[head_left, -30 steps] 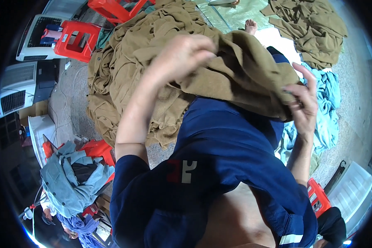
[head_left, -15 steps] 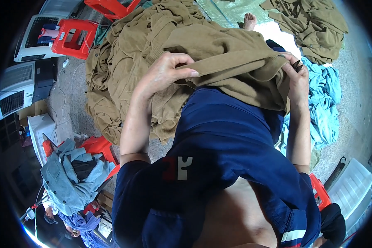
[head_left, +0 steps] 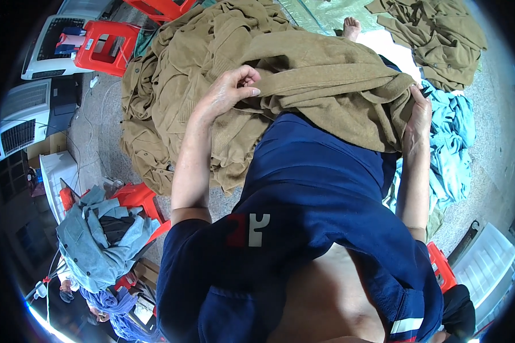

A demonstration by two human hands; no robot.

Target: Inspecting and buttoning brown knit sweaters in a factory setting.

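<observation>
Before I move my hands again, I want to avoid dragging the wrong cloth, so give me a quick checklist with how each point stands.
1. Right hand on the brown garment: ok, fingers pinch its right edge.
2. Left hand gripping the garment: cannot tell; thumb and fingers are at its left edge, but the contact is unclear.
3. Garment across the navy clothing on the lap: ok.
4. Fabric smooth: not ok, it is folded and bunched toward the right hand.
5. Garment clear of the brown pile: not ok, its left part overlaps the pile in this view.
6. Small dark item at the right hand identified: cannot tell.
</observation>
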